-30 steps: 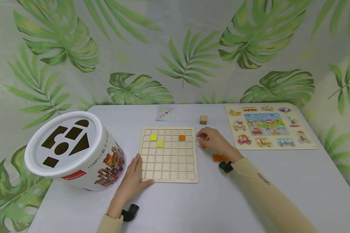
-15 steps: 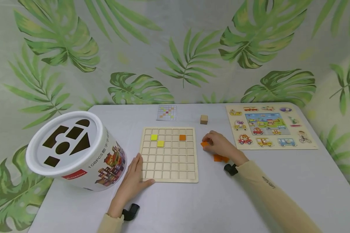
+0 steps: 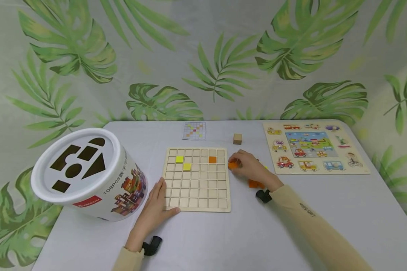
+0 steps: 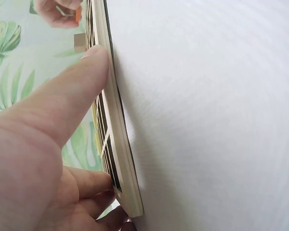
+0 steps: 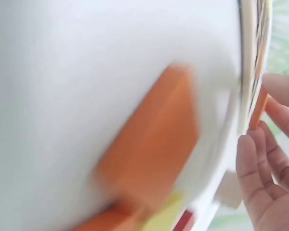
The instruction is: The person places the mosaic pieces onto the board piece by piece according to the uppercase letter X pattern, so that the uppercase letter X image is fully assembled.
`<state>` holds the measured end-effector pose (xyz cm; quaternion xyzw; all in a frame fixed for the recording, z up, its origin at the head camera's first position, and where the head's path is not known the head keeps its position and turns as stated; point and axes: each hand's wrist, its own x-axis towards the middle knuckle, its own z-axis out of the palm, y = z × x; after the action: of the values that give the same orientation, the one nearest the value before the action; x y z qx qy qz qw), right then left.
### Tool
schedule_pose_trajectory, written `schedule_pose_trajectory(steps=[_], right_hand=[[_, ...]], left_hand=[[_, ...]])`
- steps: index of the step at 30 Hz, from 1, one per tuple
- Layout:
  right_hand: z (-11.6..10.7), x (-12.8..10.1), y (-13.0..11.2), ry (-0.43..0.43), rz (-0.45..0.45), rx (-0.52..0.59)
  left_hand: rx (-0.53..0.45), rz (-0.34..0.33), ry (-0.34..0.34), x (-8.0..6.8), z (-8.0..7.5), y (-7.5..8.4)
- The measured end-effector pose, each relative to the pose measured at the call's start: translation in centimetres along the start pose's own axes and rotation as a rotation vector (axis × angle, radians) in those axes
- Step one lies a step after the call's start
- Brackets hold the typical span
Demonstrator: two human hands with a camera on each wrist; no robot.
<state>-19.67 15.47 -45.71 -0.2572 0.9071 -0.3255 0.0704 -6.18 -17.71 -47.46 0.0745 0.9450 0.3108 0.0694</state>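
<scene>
- While our right hand point(image 3: 252, 166) pinches an orange tile point(image 3: 233, 165) just outside the rim of the board point(image 3: 203, 193), between 2 and 3 o'clock, our left hand point(image 3: 153, 209) rests at 8 o'clock: fingers along the side, thumb on the near edge.
- Looks like a placing step, so we'd let the left hand brace the board lightly, no lifting.
- Before lowering, we'd turn the tile flat and square to a cell; pressing it crooked could jam it on a divider.
- We'd check the cell against the card point(image 3: 194, 130) at 12 o'clock; print's too small for us to read reliably.
- Can't count the spares point(image 3: 253, 184) at 3 o'clock: our hand covers some, and the right wrist view blurs them.
- Right fingers run off that view's edge; left wrist view gets the board nearly edge-on, cells mostly lost.
</scene>
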Motion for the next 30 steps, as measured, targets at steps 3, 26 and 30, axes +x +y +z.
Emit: schedule_pose_trajectory(steps=[3,26,30], right_hand=[[0.5,1.1,-1.2,-0.017,-0.024,0.028],[4.1,5.6,-5.6,-0.145,-0.146,-0.071],[4.0,5.4,-5.6,-0.148,-0.128,-0.061]], left_hand=[[0.004,0.006,0.008,0.0,0.0,0.0],[0.007,0.011,0.027,-0.1,0.1,0.1],[0.005,0.01,0.026,0.0,0.1,0.1]])
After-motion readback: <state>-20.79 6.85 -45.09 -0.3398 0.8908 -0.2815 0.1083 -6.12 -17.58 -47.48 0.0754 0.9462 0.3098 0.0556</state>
